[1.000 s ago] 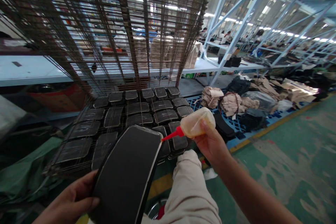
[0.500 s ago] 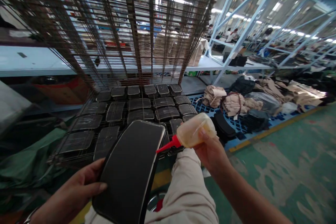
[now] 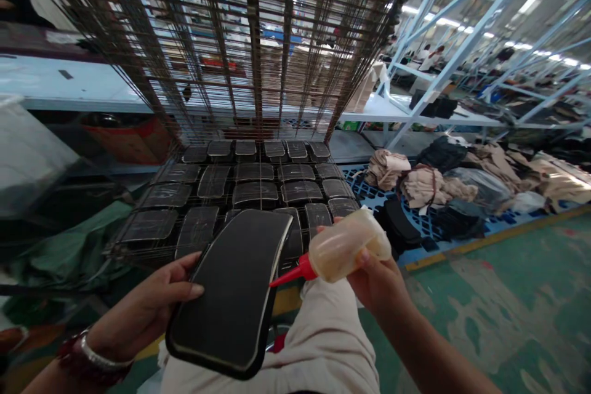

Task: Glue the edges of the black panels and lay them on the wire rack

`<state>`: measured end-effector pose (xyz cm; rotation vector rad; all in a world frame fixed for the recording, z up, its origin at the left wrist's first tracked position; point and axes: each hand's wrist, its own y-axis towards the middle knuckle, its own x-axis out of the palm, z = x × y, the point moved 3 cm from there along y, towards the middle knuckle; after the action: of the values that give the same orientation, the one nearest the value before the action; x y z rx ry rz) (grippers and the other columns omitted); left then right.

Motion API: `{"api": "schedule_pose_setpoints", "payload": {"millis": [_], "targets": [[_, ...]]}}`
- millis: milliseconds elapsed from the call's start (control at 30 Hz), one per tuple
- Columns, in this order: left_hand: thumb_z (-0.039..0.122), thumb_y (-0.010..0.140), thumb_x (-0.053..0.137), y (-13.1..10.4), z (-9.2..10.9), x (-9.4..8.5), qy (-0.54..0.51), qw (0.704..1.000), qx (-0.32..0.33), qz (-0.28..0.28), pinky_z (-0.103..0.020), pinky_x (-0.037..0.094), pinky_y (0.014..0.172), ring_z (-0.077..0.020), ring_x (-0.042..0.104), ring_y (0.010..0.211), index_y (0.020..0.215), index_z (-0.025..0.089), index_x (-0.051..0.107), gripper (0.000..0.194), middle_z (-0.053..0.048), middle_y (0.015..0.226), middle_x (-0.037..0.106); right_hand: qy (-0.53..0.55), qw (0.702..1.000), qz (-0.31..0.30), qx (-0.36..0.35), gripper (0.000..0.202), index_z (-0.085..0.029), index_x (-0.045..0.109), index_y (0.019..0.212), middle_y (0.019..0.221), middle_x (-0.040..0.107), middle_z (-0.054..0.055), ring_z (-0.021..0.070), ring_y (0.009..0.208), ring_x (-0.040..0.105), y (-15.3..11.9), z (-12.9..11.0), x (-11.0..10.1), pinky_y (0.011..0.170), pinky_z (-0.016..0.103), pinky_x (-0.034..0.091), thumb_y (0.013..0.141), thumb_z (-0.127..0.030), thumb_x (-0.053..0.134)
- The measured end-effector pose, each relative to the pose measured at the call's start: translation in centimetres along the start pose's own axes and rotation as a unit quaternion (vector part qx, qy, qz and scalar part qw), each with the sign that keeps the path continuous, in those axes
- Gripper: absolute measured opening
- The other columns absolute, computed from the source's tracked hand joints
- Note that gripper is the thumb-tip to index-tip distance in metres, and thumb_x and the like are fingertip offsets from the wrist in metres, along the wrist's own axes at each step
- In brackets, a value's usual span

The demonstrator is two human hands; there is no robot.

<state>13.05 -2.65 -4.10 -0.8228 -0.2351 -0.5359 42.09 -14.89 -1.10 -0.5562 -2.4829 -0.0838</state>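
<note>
My left hand point(image 3: 161, 295) grips the left edge of a black curved panel point(image 3: 228, 295), thumb on its face and fingers underneath. A pale line, like glue, runs along the panel's rim. My right hand point(image 3: 373, 271) is closed around a translucent squeeze bottle point(image 3: 344, 246) holding yellowish liquid. The bottle lies nearly level, and its red nozzle point(image 3: 295, 272) points left with the tip at the panel's right edge. The panel is tilted above my lap, over pale trousers point(image 3: 332, 332).
Beyond the panel, a wire drying rack point(image 3: 258, 160) bears rows of similar black panels point(image 3: 256, 194), its upper wire shelves raised. Beige fabric bundles point(image 3: 420, 184) and black pieces point(image 3: 399, 221) lie on a blue pallet point(image 3: 357, 183) to the right. Green cloth point(image 3: 78, 246) hangs at the left.
The nozzle tip has slid down the panel's right edge, toward me. The panel's lower end now shows more fully. My view has shifted slightly left.
</note>
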Motion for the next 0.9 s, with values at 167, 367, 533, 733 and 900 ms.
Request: {"api": "schedule_pose_setpoints", "payload": {"millis": [167,367,533,733,900], "targets": [[0.005,0.064,0.082,-0.1,0.1,0.4,-0.017,1.0,-0.003,0.013,-0.041,0.064,0.071,-0.029,0.077,0.077,0.114,0.014,0.069,0.053,-0.011,0.097,0.081,-0.012,0.999,-0.047,0.021,0.054,-0.022,0.074,0.112,0.11,0.076,0.014,0.0335,0.103,0.072,-0.7,0.2,0.3,0.09,0.046,0.058,0.065,-0.04,0.091],[0.003,0.061,0.082,0.0,0.2,0.3,-0.036,0.998,0.001,0.048,-0.039,0.065,0.063,-0.0272,0.076,0.068,0.11,0.013,0.07,0.051,-0.01,0.086,0.08,-0.02,0.998,-0.048,0.021,0.057,-0.022,0.075,0.11,0.107,0.077,0.014,0.0325,0.099,0.072,-1.8,-0.1,1.8,0.086,0.044,0.059,0.059,-0.04,0.095],[-0.002,0.061,0.078,0.1,0.0,0.1,-0.068,0.993,0.023,0.091,-0.033,0.065,0.06,-0.0238,0.076,0.062,0.093,0.014,0.072,0.037,-0.006,0.074,0.077,-0.014,0.999,-0.029,0.025,0.059,-0.022,0.073,0.111,0.108,0.076,0.015,0.0351,0.099,0.072,-2.3,0.1,1.6,0.086,0.048,0.059,0.058,-0.039,0.095],[-0.005,0.062,0.076,0.2,0.1,0.1,-0.087,0.989,0.053,0.112,-0.027,0.062,0.057,-0.0206,0.074,0.059,0.089,0.014,0.072,0.032,-0.005,0.07,0.076,0.021,0.997,0.007,0.068,0.061,-0.022,0.071,0.114,0.112,0.075,0.015,0.0331,0.106,0.07,-3.1,3.1,0.6,0.091,0.042,0.058,0.06,-0.04,0.095],[0.005,0.069,0.08,0.0,-0.5,1.9,-0.04,0.997,0.047,0.047,-0.039,0.063,0.075,-0.0295,0.078,0.084,0.117,0.013,0.067,0.05,-0.014,0.099,0.08,0.103,0.989,0.052,0.096,0.035,-0.023,0.073,0.101,0.101,0.078,0.008,0.0252,0.097,0.073,-0.4,4.2,1.2,0.079,0.033,0.062,0.076,-0.044,0.084]]}}
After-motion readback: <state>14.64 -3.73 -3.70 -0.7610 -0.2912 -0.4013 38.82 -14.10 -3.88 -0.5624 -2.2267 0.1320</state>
